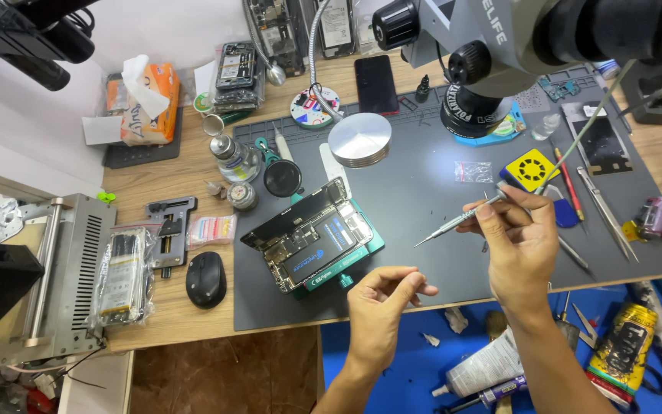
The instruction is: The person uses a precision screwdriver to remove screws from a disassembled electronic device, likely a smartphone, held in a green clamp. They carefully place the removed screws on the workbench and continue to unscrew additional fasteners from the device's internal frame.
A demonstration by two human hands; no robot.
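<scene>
In the head view, right of centre, the right hand point(516, 244) has its grip closed on a thin metal screwdriver point(457, 222), tip pointing left over the grey mat point(423, 184). Lower centre, the left hand point(381, 307) holds thumb and fingertips pinched together; whether something tiny sits between them I cannot tell. Left of centre, the opened phone point(312, 238) lies in a green holder on the table, near both hands, so this looks like fine screw work on it, calling for a steady, exact tip.
</scene>
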